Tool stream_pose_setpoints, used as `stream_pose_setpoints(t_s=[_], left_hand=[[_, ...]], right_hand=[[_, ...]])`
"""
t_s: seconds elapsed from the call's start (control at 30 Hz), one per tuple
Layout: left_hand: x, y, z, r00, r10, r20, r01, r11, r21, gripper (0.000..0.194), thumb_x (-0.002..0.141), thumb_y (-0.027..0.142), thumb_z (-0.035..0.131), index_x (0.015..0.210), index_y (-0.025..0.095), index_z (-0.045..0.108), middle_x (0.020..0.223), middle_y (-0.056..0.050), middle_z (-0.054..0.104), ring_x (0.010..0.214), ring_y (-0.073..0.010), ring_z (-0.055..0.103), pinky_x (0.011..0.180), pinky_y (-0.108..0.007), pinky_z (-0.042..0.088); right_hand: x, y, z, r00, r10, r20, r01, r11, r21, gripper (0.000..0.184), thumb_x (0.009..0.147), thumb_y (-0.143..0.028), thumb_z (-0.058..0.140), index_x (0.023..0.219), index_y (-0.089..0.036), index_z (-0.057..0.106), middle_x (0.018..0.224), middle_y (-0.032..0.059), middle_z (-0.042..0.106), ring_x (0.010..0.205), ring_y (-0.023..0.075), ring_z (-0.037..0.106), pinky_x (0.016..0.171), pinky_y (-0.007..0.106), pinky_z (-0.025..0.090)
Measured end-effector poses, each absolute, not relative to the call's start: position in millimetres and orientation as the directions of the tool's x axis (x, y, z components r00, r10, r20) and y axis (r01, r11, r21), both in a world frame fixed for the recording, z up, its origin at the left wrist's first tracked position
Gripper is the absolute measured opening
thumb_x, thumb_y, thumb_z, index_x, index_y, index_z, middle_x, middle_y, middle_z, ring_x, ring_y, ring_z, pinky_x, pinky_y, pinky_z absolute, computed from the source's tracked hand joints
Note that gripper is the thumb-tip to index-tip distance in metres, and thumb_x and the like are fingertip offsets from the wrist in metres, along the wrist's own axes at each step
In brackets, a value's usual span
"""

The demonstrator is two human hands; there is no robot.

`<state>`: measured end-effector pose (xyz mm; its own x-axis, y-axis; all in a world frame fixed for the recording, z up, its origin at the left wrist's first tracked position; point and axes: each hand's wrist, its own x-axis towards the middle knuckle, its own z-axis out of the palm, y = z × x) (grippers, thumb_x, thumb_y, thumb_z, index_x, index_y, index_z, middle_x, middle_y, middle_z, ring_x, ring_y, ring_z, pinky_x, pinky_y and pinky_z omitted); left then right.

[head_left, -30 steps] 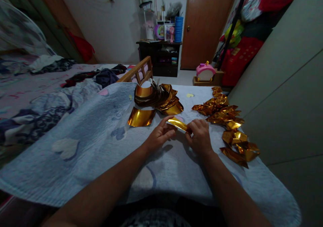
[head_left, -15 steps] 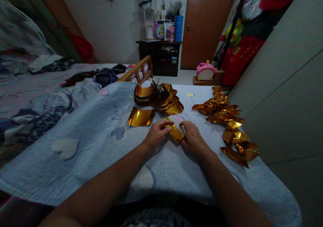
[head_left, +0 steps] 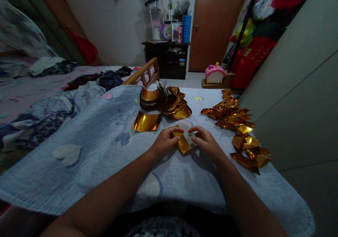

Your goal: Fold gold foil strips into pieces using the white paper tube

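Gold-faced, pale-backed foil paper makes up the fanned stack (head_left: 173, 101) lying on the light blue blanket (head_left: 100, 159), and everything else can be placed from that stack. Nearer to the person and slightly right of it is the sheet in work (head_left: 184, 145), set at a slant, with a gold strip on its left side and a pale face on its right. The left hand (head_left: 167, 140) grips this sheet along the gold strip, the thumb and bent fingers closed over its left edge. The right hand (head_left: 206, 141) reaches in from the other side, its fingers curled and the tips at the pale face; whether they pinch the paper or only rest against it I cannot tell. Just in front of the stack, toward its left, lies a single loose sheet (head_left: 148, 121), gold side up and slightly curved. To the right of the stack, well apart from it, a row of folded gold pieces (head_left: 233, 119) runs down toward the person, crumpled-looking and glossy, several overlapping. Behind the stack and to its left rises a wooden rail (head_left: 144, 71); farther behind it stands a dark cabinet (head_left: 166, 59). Beyond the stack to the right, a pink and white toy (head_left: 214, 74) sits on a brown box (head_left: 215, 84).
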<state>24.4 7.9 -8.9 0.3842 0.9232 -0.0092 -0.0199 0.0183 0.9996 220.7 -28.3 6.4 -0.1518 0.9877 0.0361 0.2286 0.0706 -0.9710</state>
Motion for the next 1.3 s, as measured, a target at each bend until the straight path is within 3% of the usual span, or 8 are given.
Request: stream_pose_setpoints(t_s=[0.2, 0.43, 0.63, 0.8, 0.93, 1.13, 1.3], left_hand=[[24.6, 2.6, -9.3, 0.410, 0.901, 0.140, 0.264, -0.264, 0.928, 0.035, 0.077, 0.012, 0.060, 0.110, 0.016, 0.071, 0.105, -0.007, 0.073, 0.090, -0.0181, 0.068, 0.084, -0.030, 0.055], [26.6, -0.2, -3.6, 0.471, 0.849, 0.238, 0.383, -0.440, 0.812, 0.038, 0.077, 0.004, 0.055, 0.110, 0.017, 0.070, 0.111, -0.008, 0.071, 0.102, -0.0195, 0.067, 0.095, -0.033, 0.052], [25.8, 3.4, -6.0, 0.412, 0.881, 0.233, 0.412, -0.408, 0.814, 0.039, 0.079, 0.005, 0.056, 0.115, 0.014, 0.069, 0.112, -0.009, 0.072, 0.097, -0.0189, 0.067, 0.091, -0.032, 0.054], [26.0, 3.7, -6.5, 0.426, 0.866, 0.262, 0.456, -0.456, 0.764, 0.040, 0.079, 0.004, 0.056, 0.116, 0.014, 0.068, 0.108, -0.009, 0.071, 0.098, -0.0197, 0.067, 0.092, -0.034, 0.053], [24.7, 4.1, -7.8, 0.401, 0.878, 0.259, 0.515, -0.451, 0.729, 0.037, 0.079, 0.007, 0.058, 0.114, 0.014, 0.070, 0.109, -0.010, 0.073, 0.103, -0.0223, 0.066, 0.097, -0.038, 0.052], [23.5, 4.9, -6.2, 0.339, 0.919, 0.200, 0.472, -0.350, 0.809, 0.044, 0.079, 0.007, 0.056, 0.121, 0.014, 0.068, 0.126, -0.011, 0.070, 0.117, -0.0237, 0.064, 0.109, -0.041, 0.047], [24.6, 6.3, -5.2, 0.266, 0.958, 0.103, 0.395, -0.206, 0.895, 0.045, 0.078, 0.011, 0.057, 0.122, 0.012, 0.068, 0.122, -0.012, 0.072, 0.103, -0.0225, 0.069, 0.096, -0.037, 0.055]], right_hand=[[215.9, -22.7, -5.9, -0.097, 0.963, 0.252, 0.580, 0.260, -0.772, 0.012, 0.080, -0.015, 0.055, 0.088, -0.020, 0.062, 0.095, 0.0048, 0.058, 0.083, 0.0185, 0.056, 0.076, 0.032, 0.045], [211.8, -21.9, -17.9, -0.152, 0.944, 0.293, 0.760, 0.301, -0.575, 0.019, 0.081, -0.006, 0.055, 0.093, -0.020, 0.059, 0.103, 0.0079, 0.055, 0.094, 0.0220, 0.056, 0.084, 0.034, 0.047], [212.2, -26.5, -8.0, -0.236, 0.881, 0.410, 0.717, 0.442, -0.539, 0.029, 0.073, 0.000, 0.052, 0.093, -0.021, 0.058, 0.106, 0.0097, 0.054, 0.105, 0.0256, 0.052, 0.093, 0.040, 0.045], [209.1, -32.3, 0.2, -0.423, 0.857, 0.294, 0.674, 0.514, -0.531, 0.019, 0.073, -0.010, 0.058, 0.087, -0.021, 0.054, 0.097, 0.0069, 0.056, 0.094, 0.0242, 0.051, 0.086, 0.040, 0.044], [207.4, -33.7, -1.2, -0.463, 0.859, 0.218, 0.690, 0.504, -0.520, 0.019, 0.077, -0.025, 0.067, 0.091, -0.021, 0.054, 0.102, 0.0075, 0.056, 0.096, 0.0249, 0.049, 0.087, 0.040, 0.043], [203.8, -33.5, -3.5, -0.440, 0.879, 0.183, 0.747, 0.472, -0.468, 0.032, 0.076, -0.034, 0.073, 0.099, -0.020, 0.056, 0.107, 0.0088, 0.057, 0.099, 0.0263, 0.050, 0.089, 0.042, 0.041], [200.7, -36.3, 1.5, -0.443, 0.870, 0.215, 0.738, 0.490, -0.464, 0.033, 0.075, -0.029, 0.071, 0.104, -0.021, 0.055, 0.109, 0.0092, 0.057, 0.102, 0.0269, 0.050, 0.091, 0.041, 0.041]])
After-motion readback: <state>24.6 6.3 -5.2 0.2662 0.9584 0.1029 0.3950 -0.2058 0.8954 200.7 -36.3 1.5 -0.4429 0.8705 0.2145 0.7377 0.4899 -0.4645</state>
